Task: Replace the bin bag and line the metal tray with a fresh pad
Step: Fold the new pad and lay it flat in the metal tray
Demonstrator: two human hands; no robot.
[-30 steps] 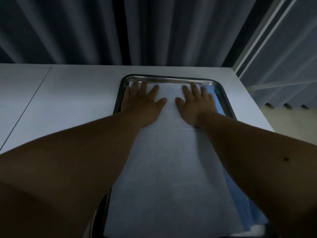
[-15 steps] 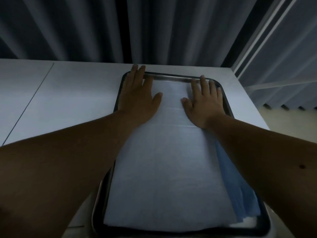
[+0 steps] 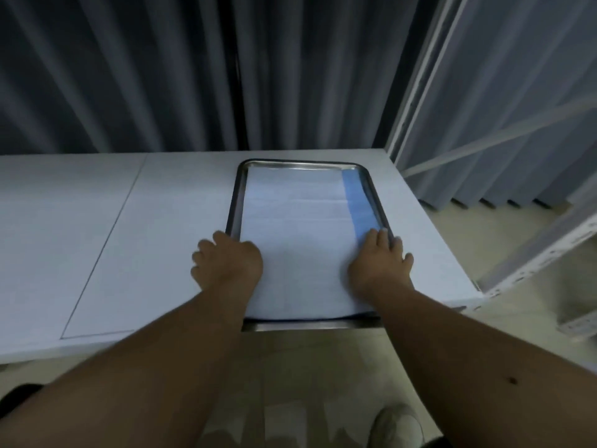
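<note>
One metal tray (image 3: 235, 202) sat on one white table (image 3: 97, 227). One pad (image 3: 300, 247) lay in it, white with one blue strip along its right side. Two hands were in view: left hand (image 3: 226, 261), right hand (image 3: 379, 261). One shoe (image 3: 399, 426) showed on the floor.

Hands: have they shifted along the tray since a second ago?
Yes. Both the left hand and right hand slid from the tray's far end toward its near edge.

tray (image 3: 235, 202): shiny metal | pad (image 3: 297, 240): matt paper-like, creased | table (image 3: 168, 227): smooth matt
</note>
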